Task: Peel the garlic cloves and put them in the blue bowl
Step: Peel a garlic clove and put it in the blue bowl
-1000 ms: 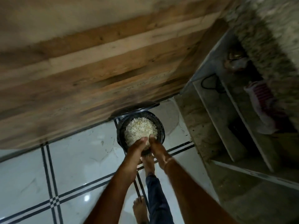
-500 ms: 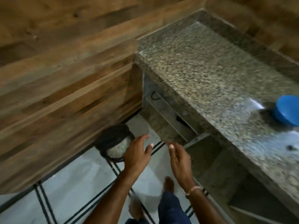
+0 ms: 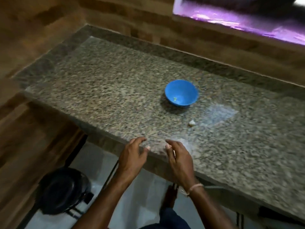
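Bowl (image 3: 181,93) now central; garlic (image 3: 191,123) beside, perhaps.

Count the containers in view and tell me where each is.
2. The blue bowl stands on the granite counter; a black bin sits on the floor at lower left, beside the wooden wall. Others may be hidden under the counter.
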